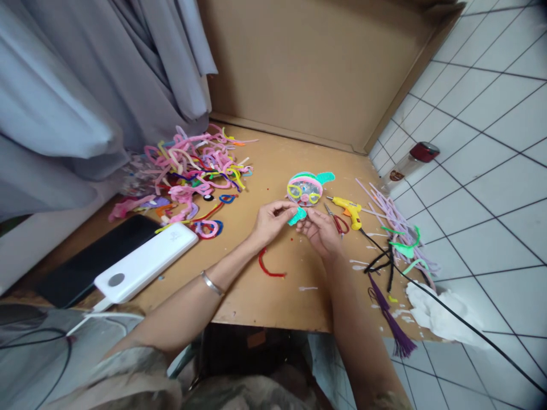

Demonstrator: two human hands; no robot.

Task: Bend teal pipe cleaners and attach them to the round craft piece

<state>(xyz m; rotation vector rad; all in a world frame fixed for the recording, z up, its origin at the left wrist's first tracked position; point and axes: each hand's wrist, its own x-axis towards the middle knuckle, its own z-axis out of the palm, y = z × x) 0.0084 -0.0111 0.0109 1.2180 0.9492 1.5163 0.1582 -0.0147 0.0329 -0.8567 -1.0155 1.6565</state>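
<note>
A small teal-green fuzzy piece point(298, 216), which looks made of pipe cleaner, is pinched between my two hands above the middle of the table. My left hand point(273, 223) holds its left side with thumb and fingers together. On its right side, the fingertips of my right hand point(321, 232) are closed on it. Just beyond my hands stands a round craft figure point(305, 190) with a pink rim, yellow rings and a green flap sticking out to the right. Red-handled scissors point(341, 224) lie beside my right hand, partly hidden. A curved red pipe cleaner point(269, 267) lies nearer me.
A yellow glue gun point(348, 210) lies to the right, its black cord trailing off the table. Purple pipe cleaners point(397, 228) and a purple tassel point(393, 324) lie farther right. At left are a tangled pipe-cleaner heap point(192, 165), a white power bank point(145, 262) and a black phone-like slab point(102, 256).
</note>
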